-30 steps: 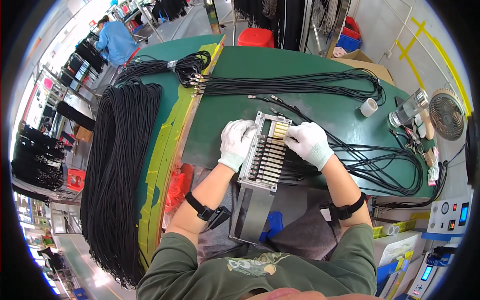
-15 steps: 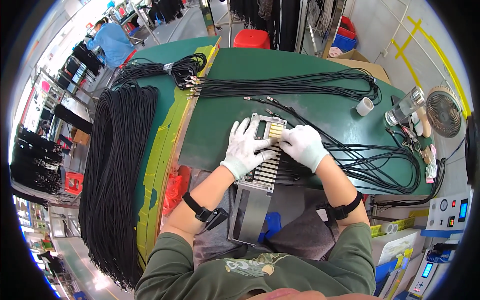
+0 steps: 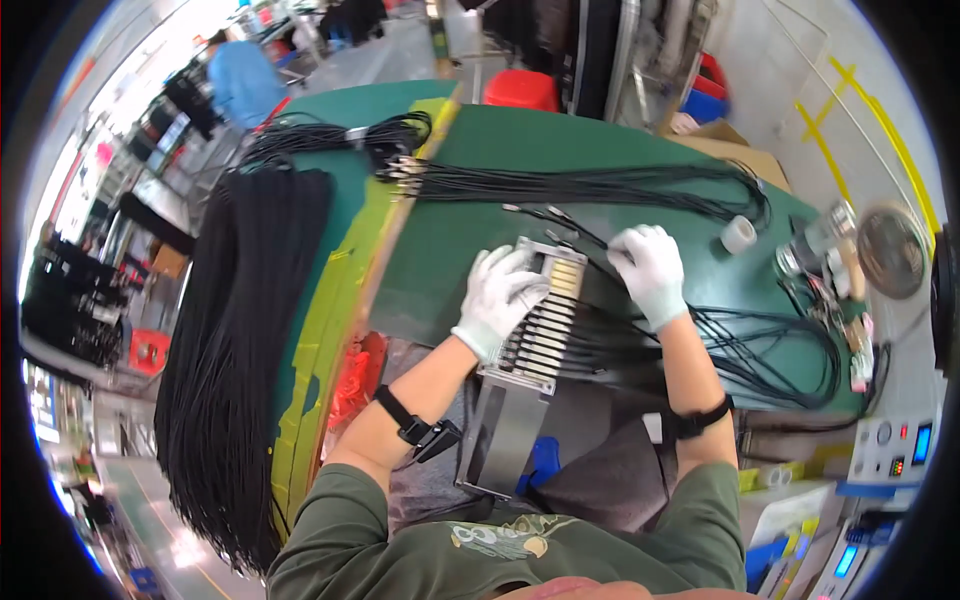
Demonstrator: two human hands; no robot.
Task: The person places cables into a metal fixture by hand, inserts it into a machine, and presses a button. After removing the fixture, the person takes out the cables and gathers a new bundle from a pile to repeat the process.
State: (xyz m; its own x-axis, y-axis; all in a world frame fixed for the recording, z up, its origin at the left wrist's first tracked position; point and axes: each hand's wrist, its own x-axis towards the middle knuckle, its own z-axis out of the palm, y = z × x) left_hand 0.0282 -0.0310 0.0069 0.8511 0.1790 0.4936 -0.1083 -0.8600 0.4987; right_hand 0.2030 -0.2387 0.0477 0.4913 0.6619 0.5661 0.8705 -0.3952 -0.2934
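Observation:
My left hand [image 3: 495, 303], in a white glove, lies over the left edge of a long metal frame [image 3: 540, 384]. Its fingers are spread, with forefinger and thumb reaching over the frame's slots. A row of pale connector ends [image 3: 541, 341] fills much of the frame, and their black cables run off to the right. Yellowish strips [image 3: 566, 275] show at the far end. My right hand [image 3: 650, 272], also gloved, is raised to the right of the frame, above loose black cables [image 3: 575, 222] with metal ends. Its fingers are loosely bent and apart, with nothing visible in them.
A bundle of black cables [image 3: 590, 185] lies across the green table [image 3: 440, 265]. More thick bundles [image 3: 250, 340] hang at the left beyond a yellow-taped edge [image 3: 335, 290]. A tape roll [image 3: 738, 235], a clear jar [image 3: 818, 238] and a fan [image 3: 892, 252] stand at right.
My right hand has left the frame's slots and moved right and up over the loose cables. The left hand stays on the frame, its fingers drawn closer together. The whole view has shifted slightly.

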